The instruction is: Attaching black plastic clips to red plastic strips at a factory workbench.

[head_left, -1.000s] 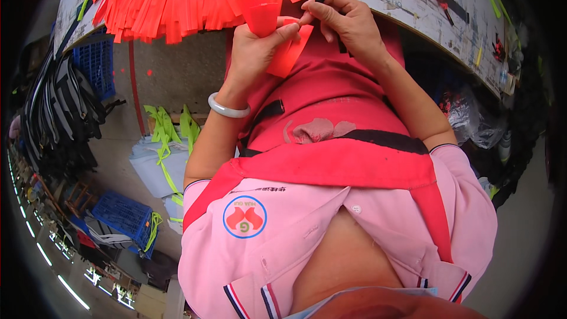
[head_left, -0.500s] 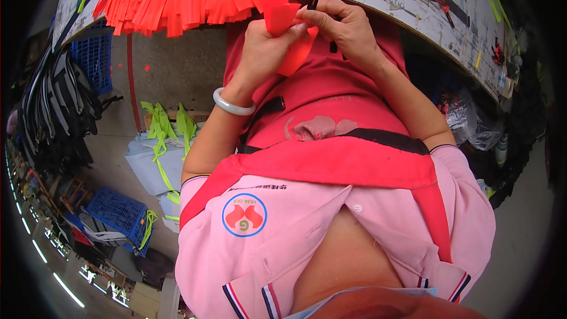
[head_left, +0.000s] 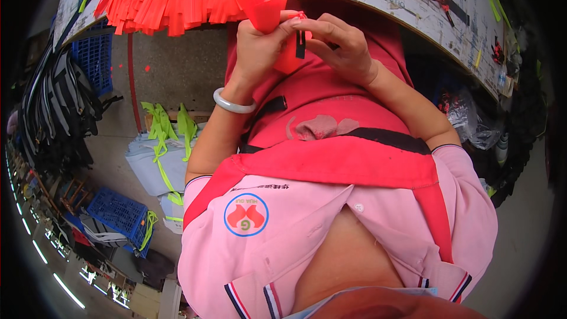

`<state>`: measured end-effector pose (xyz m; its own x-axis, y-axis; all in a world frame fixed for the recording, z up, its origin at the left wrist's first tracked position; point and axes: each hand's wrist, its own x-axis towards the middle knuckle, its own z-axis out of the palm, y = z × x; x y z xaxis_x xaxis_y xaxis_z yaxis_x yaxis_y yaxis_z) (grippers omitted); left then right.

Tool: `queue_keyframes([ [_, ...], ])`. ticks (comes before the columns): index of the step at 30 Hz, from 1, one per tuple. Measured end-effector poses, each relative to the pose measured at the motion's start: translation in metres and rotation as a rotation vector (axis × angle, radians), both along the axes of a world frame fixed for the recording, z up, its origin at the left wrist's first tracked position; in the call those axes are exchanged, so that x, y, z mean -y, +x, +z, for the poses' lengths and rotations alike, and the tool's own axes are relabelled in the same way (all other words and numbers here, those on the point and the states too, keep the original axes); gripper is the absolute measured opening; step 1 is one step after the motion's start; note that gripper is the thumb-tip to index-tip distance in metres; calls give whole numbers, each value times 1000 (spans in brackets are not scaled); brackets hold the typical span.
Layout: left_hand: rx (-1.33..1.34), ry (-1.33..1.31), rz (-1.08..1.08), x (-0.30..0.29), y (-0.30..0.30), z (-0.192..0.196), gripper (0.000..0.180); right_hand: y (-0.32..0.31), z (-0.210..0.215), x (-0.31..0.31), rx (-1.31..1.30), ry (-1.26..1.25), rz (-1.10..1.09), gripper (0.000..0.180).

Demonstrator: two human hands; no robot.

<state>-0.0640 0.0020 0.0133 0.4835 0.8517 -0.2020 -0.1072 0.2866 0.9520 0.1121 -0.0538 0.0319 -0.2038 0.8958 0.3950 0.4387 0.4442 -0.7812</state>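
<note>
Grips an orange strip [head_left: 263, 14] in the left hand [head_left: 257, 48], by the near edge of the table [head_left: 407, 15], apparently to steady it. Pinches a black tab [head_left: 300, 48] there in the right hand [head_left: 345, 46], likely for control. Has other strips [head_left: 165, 0] overhanging that edge, presumably for easy reach.

Held orange-red strip [head_left: 264, 13]: thin cloth by the look, smooth, mostly matt. Black strip [head_left: 300, 46]: dark, matt, weave too small to read. Strip pile [head_left: 171, 0]: same smooth orange-red fabric. Tabletop [head_left: 397, 3]: whitish printed facing, scuffed and patchy. Apron [head_left: 331, 160]: matt red cloth, creased. Shirt [head_left: 295, 212]: soft pink knit-look cloth. Bracelet [head_left: 231, 105]: smooth, glossy, stone or glass, can't tell. Crate [head_left: 118, 211]: blue latticed plastic. Bag [head_left: 463, 117]: clear shiny film, crinkled.
</note>
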Motion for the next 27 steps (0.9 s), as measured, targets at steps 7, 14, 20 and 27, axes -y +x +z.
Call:
queue_keyframes([
  [7, 23, 34, 26, -6, -6, 5, 19, 6, 14, -15, -485, -969, -251, 26],
  [14, 38, -160, -112, -13, -18, 22, 18, 9, 19, -17, -675, -700, -103, 19],
  [20, 147, -278, -119, -13, -21, 19, 17, -1, 38, -10, -436, -696, -51, 15],
  [27, 193, -314, -229, -16, -27, 20, 22, 2, 41, -11, -398, -833, -69, 19],
])
